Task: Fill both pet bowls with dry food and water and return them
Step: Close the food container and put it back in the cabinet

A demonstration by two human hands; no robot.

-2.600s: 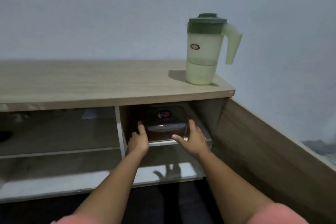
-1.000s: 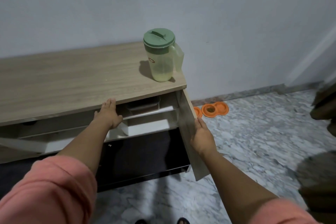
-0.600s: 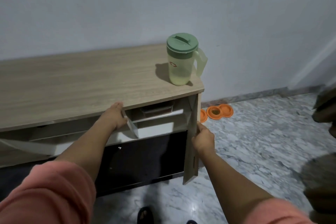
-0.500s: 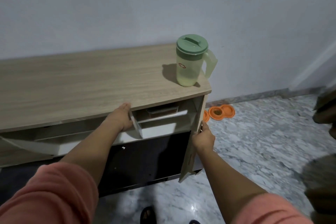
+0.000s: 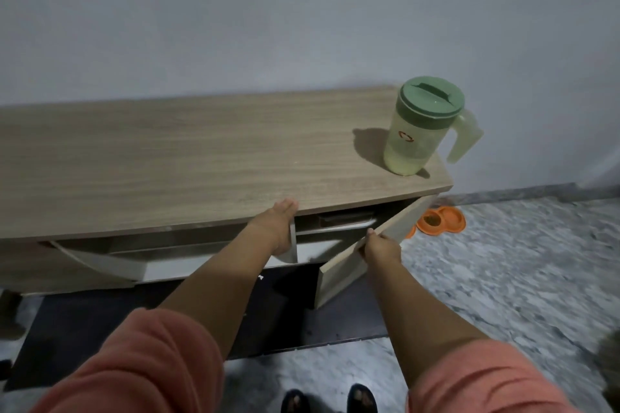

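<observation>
An orange double pet bowl [image 5: 442, 221] lies on the marble floor right of the cabinet; its left cup holds brown dry food, and I cannot tell if the right cup holds water. A green-lidded water pitcher [image 5: 421, 127] stands on the cabinet top [image 5: 188, 157] at the right end. A clear food container [image 5: 345, 220] sits on the upper shelf inside. My right hand [image 5: 380, 247] grips the top edge of the cabinet door [image 5: 365, 251], which stands partly open. My left hand [image 5: 276, 228] rests against the cabinet's front edge by the divider.
A dark mat [image 5: 167, 318] lies on the floor in front of the cabinet. My sandalled feet [image 5: 330, 399] stand at the bottom edge. The grey wall runs behind the cabinet. Another open door panel [image 5: 97, 265] hangs at the left.
I set the food container back on the shelf and stood up. My right hand has swung the cabinet door inward towards the cabinet; the left hand stays on the front edge.
</observation>
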